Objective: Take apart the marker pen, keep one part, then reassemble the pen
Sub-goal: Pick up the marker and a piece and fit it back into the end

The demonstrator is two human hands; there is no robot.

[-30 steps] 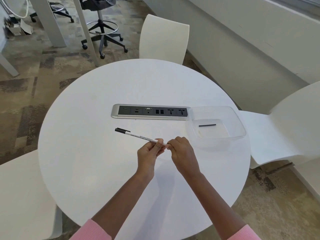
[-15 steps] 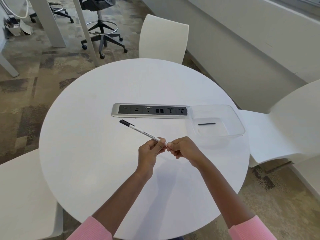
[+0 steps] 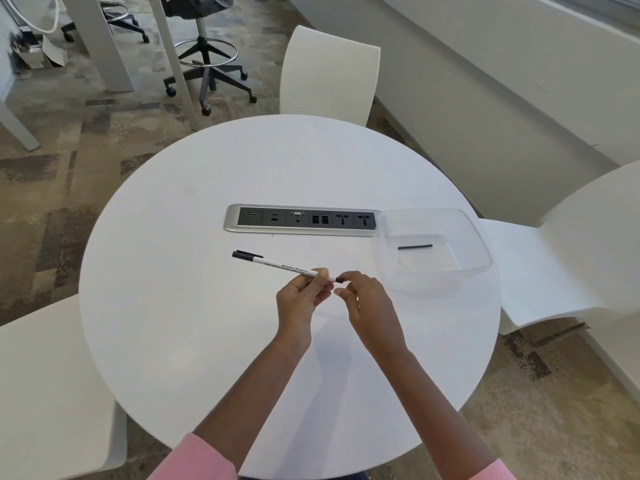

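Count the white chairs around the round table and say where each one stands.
3. One chair at the table's far side, one on the right, one at the near left, cut off by the frame. Others may sit outside the view.

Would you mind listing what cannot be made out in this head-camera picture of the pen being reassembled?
- The print on the marker pen: too small to read.
- Which pen part the black rod in the clear tub is: too small to tell.
- Whether the right hand touches the end plug: its fingertips overlap it.
- The pen barrel inside the left hand: hidden by fingers.
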